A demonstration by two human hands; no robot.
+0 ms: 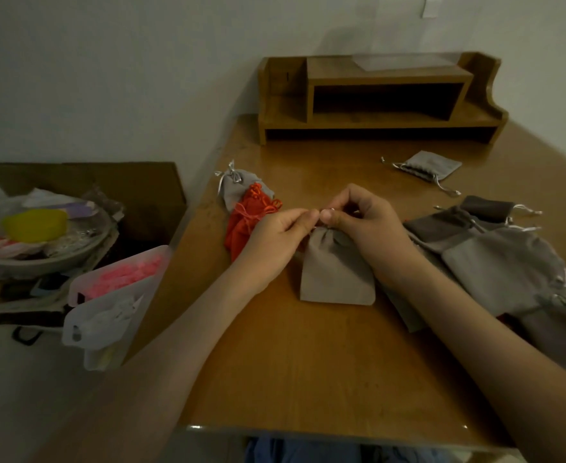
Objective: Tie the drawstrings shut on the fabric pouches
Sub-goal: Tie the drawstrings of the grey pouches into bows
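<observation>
At grey pouch (336, 275) neck: left hand (276, 233), right hand (361, 217) grips pinch drawstring (331, 209), mostly hidden.

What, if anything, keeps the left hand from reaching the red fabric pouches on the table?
Probably nothing, so yes: the red fabric pouches lie right beside the left hand, nothing between them, though it is busy pinching the drawstring of the grey fabric pouch.

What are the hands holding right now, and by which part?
The left hand and right hand both pinch the drawstring just above the cinched neck of the grey pouch, whose body lies on the table.
</observation>
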